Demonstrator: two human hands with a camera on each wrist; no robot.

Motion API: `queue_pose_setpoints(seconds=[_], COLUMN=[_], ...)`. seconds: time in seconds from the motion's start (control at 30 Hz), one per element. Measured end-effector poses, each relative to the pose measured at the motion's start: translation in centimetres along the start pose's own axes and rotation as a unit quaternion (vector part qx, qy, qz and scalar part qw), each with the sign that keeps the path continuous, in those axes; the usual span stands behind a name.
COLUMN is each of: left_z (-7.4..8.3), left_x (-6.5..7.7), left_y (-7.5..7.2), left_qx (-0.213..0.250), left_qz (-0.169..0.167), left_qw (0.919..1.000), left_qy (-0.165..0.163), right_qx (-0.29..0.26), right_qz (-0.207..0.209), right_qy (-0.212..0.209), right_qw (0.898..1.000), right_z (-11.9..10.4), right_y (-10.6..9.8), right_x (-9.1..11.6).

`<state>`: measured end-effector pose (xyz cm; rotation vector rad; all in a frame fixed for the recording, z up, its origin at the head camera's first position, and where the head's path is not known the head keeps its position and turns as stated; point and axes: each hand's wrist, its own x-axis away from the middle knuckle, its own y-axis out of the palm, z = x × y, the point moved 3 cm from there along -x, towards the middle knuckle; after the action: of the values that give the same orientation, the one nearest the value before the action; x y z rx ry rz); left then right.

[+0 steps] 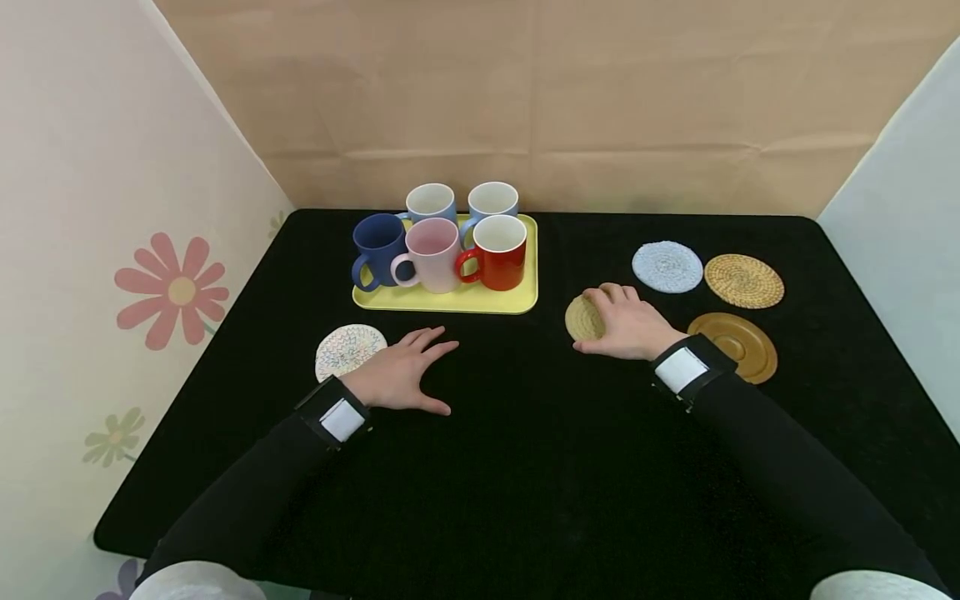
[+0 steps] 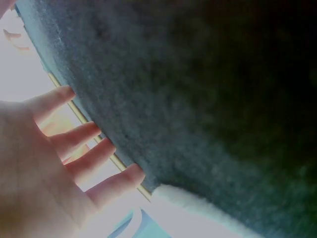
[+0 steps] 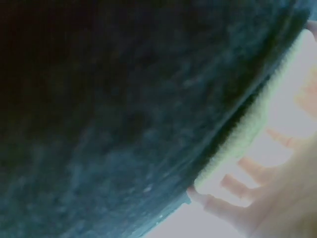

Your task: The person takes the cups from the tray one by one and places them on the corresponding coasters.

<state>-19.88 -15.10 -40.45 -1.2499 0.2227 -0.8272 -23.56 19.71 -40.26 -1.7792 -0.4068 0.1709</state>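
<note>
My right hand (image 1: 628, 325) holds a small tan woven coaster (image 1: 582, 320), fingers at its far edge and thumb at its near edge. In the right wrist view the fingertips meet the rim of this coaster (image 3: 242, 136), close over the black cloth. My left hand (image 1: 401, 371) has its fingers spread and nothing in it. Beside its wrist lies a white coaster with coloured flecks (image 1: 347, 348), partly covered by the hand. The left wrist view shows the fingers (image 2: 84, 163) extended, with the pale coaster's edge (image 2: 183, 208) below them.
A yellow tray (image 1: 450, 305) at the back carries several mugs, among them a red mug (image 1: 504, 262), a pink mug (image 1: 435, 262) and a dark blue mug (image 1: 381, 250). To the right lie a pale blue coaster (image 1: 667, 267), a wicker coaster (image 1: 744, 281) and a brown round plate (image 1: 738, 346).
</note>
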Motion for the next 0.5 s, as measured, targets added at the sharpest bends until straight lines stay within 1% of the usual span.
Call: queue_pose_setpoints(seconds=[0.17,0.33,0.5], left_z=[0.2,0.3,0.3], left_x=[0.0,0.1,0.2], left_y=[0.0,0.0,-0.1], left_qx=[-0.011,-0.005,-0.001], left_qz=[0.005,0.003,0.0], left_qw=[0.9999,1.0,1.0], left_qy=[0.001,0.002,0.004], right_qx=[-0.006,-0.011,-0.005], right_qz=[0.005,0.002,0.0], right_qy=[-0.006,-0.014,-0.031], right_qw=[1.0,1.0,1.0], right_z=[-0.5,-1.0,-1.6], right_y=[-0.2,-0.1,0.2], right_x=[0.3,0.6,0.7])
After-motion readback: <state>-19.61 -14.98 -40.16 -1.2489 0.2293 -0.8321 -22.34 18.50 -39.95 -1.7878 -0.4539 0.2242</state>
